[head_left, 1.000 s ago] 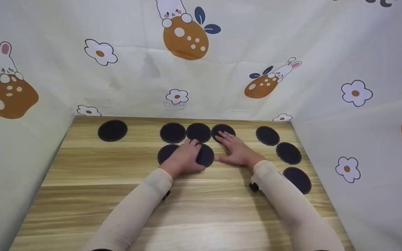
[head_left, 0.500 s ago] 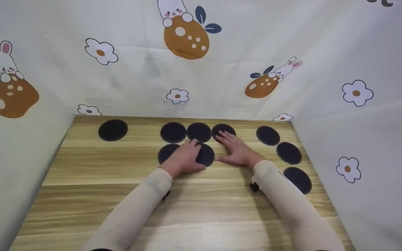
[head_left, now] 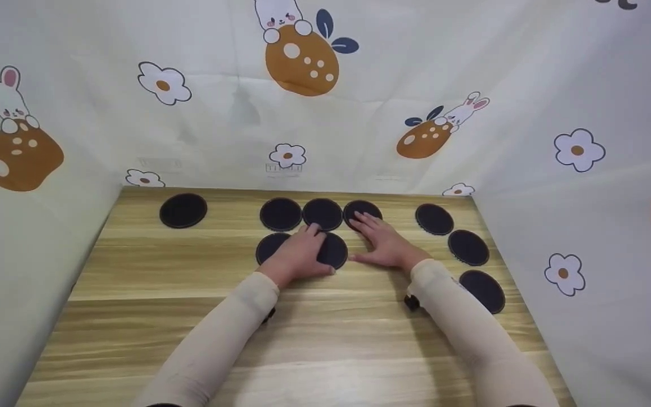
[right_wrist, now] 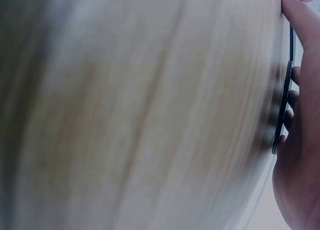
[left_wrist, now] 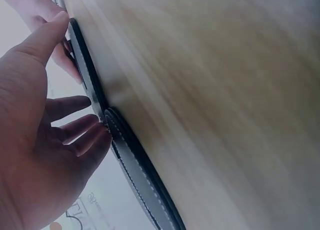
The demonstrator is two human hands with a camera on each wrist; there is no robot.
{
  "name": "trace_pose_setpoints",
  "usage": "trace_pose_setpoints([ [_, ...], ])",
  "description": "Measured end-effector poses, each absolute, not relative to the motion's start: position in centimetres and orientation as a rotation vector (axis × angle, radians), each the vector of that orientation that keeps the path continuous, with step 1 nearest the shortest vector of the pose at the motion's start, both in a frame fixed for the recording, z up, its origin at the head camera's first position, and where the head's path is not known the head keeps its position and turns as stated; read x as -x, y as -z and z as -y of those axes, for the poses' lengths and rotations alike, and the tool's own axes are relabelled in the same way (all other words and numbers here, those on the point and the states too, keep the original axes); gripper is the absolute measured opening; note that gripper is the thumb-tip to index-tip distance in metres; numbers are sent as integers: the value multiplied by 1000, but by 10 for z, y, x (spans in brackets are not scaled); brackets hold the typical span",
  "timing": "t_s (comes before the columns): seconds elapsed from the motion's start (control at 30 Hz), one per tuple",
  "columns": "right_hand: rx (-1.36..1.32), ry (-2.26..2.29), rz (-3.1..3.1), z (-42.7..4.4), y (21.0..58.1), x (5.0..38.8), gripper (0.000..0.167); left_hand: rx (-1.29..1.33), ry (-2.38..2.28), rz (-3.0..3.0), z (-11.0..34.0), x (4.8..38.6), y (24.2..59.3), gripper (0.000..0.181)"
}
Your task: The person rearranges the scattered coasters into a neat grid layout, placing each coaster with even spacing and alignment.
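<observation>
In the head view my left hand (head_left: 298,253) rests across two black round coasters, a left coaster (head_left: 269,249) and a right coaster (head_left: 334,251). It hides part of both, and its thumb lies at the right one's lower edge. My right hand (head_left: 385,242) has its spread fingertips on the upper right coaster (head_left: 361,207), its thumb on the wood. The upper middle coaster (head_left: 322,213) and upper left coaster (head_left: 280,214) complete that row. In the left wrist view my relaxed left fingers touch a stitched coaster edge (left_wrist: 137,165). The right wrist view shows a thin coaster edge (right_wrist: 284,105) under my right fingers.
A lone coaster (head_left: 183,211) lies at the back left of the wooden table (head_left: 161,294). Along the right side lie three more: a back coaster (head_left: 434,219), a middle coaster (head_left: 468,247) and a front coaster (head_left: 484,291). Printed cloth (head_left: 212,124) encloses the back and sides.
</observation>
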State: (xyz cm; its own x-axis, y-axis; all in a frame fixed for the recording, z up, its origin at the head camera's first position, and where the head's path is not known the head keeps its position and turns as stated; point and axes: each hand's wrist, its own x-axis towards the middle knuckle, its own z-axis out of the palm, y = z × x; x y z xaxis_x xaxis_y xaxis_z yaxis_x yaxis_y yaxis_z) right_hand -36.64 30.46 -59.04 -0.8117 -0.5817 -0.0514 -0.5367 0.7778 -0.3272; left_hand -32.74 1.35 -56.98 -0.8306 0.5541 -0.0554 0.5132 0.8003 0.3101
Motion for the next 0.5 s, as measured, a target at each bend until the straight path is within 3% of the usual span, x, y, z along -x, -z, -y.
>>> trace_pose_setpoints([
  [0.5,917,453,-2828,-304,588,367,102,-842,-521,-2903,15,321,552,82],
])
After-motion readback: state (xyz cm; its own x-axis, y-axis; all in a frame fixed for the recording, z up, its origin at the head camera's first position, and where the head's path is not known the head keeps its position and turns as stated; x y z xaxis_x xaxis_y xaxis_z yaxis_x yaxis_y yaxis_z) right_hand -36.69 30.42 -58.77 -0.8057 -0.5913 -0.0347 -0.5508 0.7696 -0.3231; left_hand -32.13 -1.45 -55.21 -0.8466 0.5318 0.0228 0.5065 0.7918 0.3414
